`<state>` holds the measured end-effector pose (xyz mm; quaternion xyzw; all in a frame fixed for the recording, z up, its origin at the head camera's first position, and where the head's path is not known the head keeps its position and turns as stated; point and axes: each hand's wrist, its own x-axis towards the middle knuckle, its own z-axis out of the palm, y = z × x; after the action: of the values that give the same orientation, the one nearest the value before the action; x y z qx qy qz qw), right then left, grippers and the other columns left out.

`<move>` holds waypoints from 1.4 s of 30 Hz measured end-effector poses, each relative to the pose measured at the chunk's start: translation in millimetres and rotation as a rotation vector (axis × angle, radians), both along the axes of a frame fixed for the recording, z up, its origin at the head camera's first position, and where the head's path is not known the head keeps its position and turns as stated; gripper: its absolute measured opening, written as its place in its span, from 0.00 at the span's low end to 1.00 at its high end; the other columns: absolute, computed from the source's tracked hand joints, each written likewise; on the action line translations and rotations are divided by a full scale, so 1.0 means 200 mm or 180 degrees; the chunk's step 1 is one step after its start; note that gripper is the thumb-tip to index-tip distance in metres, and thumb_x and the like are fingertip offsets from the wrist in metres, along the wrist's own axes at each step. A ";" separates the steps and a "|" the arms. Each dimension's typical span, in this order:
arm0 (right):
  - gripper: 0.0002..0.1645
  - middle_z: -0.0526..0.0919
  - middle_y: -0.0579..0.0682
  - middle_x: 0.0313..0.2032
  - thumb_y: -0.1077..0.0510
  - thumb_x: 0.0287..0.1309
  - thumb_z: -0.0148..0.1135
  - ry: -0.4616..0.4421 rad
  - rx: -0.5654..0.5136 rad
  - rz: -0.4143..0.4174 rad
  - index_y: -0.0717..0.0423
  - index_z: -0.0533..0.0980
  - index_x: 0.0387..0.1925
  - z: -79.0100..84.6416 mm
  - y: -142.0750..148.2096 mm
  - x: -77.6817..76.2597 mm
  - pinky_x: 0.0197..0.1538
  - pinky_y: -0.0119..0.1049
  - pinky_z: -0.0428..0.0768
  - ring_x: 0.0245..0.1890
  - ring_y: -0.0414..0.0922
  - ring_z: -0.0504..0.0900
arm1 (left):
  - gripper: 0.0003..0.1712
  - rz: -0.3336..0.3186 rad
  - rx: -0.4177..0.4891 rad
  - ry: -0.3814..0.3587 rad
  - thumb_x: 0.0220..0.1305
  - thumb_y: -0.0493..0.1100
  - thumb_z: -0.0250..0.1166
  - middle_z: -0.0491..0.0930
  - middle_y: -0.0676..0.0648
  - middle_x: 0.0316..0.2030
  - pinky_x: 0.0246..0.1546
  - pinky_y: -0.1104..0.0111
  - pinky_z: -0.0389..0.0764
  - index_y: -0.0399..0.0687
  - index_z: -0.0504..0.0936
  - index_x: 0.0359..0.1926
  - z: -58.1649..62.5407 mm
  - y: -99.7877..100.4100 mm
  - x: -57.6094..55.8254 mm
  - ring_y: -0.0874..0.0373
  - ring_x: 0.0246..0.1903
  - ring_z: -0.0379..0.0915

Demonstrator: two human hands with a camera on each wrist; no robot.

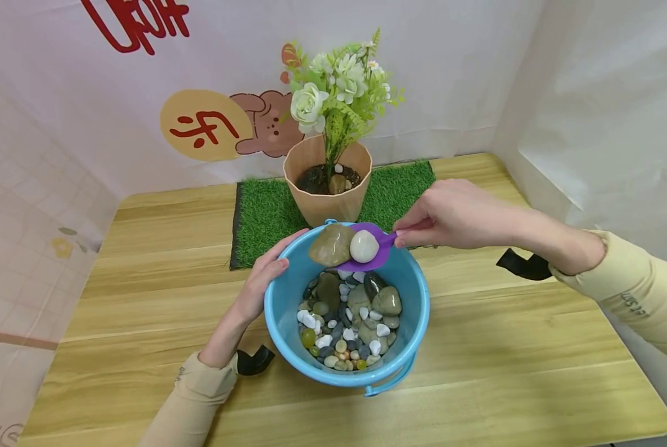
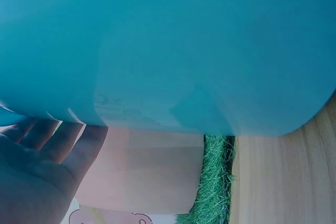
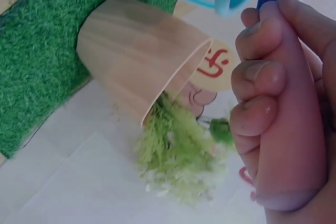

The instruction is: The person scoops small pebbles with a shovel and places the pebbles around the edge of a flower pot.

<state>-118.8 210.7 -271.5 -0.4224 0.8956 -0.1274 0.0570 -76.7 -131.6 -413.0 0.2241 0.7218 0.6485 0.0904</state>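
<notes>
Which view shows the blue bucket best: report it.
Head view: it shows the blue bucket from above, with most of its rim and the stones inside. The left wrist view shows only outer wall close up; the right wrist view, just a cut-off part.

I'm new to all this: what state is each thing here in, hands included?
Blue bucket: open at the top, partly filled
Bucket handle: lowered
Loose stones: lying in the bucket
Purple scoop: loaded, over the bucket
Brownish stone: on the scoop
White stone: on the scoop
Right hand: gripping the scoop
Left hand: touching the bucket's side
Flower pot: upright, planted
White flowers: open
Grass mat: flat
</notes>
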 end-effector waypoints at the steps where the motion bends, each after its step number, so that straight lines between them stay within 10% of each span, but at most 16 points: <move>1: 0.08 0.92 0.29 0.30 0.44 0.67 0.69 -0.0014 -0.0002 -0.0060 0.33 0.91 0.42 0.00 0.01 -0.01 0.27 0.29 0.73 0.21 0.25 0.77 | 0.37 -0.0003 0.0005 -0.0007 0.74 0.45 0.43 0.64 0.29 0.77 0.64 0.50 0.81 0.38 0.60 0.81 0.00 0.00 0.00 0.50 0.69 0.74; 9: 0.09 0.92 0.36 0.29 0.46 0.66 0.71 0.0001 0.0117 -0.0583 0.38 0.92 0.44 0.04 0.03 -0.10 0.28 0.31 0.75 0.26 0.32 0.83 | 0.37 -0.0001 0.0023 -0.0079 0.74 0.45 0.42 0.64 0.29 0.77 0.61 0.65 0.82 0.39 0.59 0.81 -0.01 0.00 0.00 0.65 0.65 0.76; 16: 0.14 0.94 0.43 0.35 0.44 0.69 0.67 -0.0058 0.0235 -0.0934 0.43 0.92 0.46 0.04 0.05 -0.21 0.37 0.39 0.82 0.34 0.38 0.88 | 0.38 -0.0012 -0.0002 -0.0053 0.74 0.45 0.42 0.66 0.27 0.75 0.61 0.54 0.83 0.38 0.59 0.81 -0.01 0.00 0.00 0.35 0.69 0.73; 23: 0.20 0.92 0.46 0.30 0.41 0.71 0.64 -0.0055 0.0321 -0.1113 0.48 0.91 0.46 0.03 0.07 -0.35 0.29 0.37 0.69 0.28 0.41 0.77 | 0.37 -0.0009 0.0019 -0.0098 0.74 0.46 0.43 0.67 0.29 0.75 0.60 0.58 0.84 0.39 0.59 0.81 -0.01 0.00 -0.01 0.58 0.65 0.78; 27: 0.19 0.83 0.42 0.21 0.41 0.70 0.64 -0.0064 0.0395 -0.1215 0.47 0.92 0.44 0.03 0.06 -0.40 0.26 0.35 0.63 0.25 0.41 0.71 | 0.37 -0.0014 0.0004 -0.0106 0.74 0.46 0.42 0.67 0.29 0.75 0.60 0.57 0.85 0.39 0.59 0.81 0.00 0.00 -0.01 0.54 0.66 0.77; 34: 0.22 0.94 0.52 0.46 0.40 0.71 0.63 -0.0181 0.0617 -0.1240 0.48 0.89 0.52 0.06 0.03 -0.48 0.34 0.40 0.78 0.42 0.50 0.89 | 0.37 -0.0008 0.0016 -0.0090 0.74 0.45 0.42 0.67 0.29 0.75 0.59 0.60 0.85 0.39 0.59 0.81 0.00 -0.01 -0.02 0.54 0.66 0.78; 42: 0.23 0.93 0.54 0.50 0.39 0.70 0.62 -0.0210 0.0849 -0.1234 0.48 0.90 0.51 0.10 -0.01 -0.54 0.38 0.46 0.81 0.45 0.53 0.89 | 0.38 -0.0005 0.0009 -0.0120 0.73 0.45 0.42 0.67 0.28 0.75 0.60 0.59 0.84 0.39 0.59 0.81 0.00 -0.01 -0.01 0.46 0.67 0.76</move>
<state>-225.9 208.7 -251.9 -0.2269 0.9665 -0.0302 0.1160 -79.4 -133.5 -413.7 0.2125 0.7189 0.6536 0.1041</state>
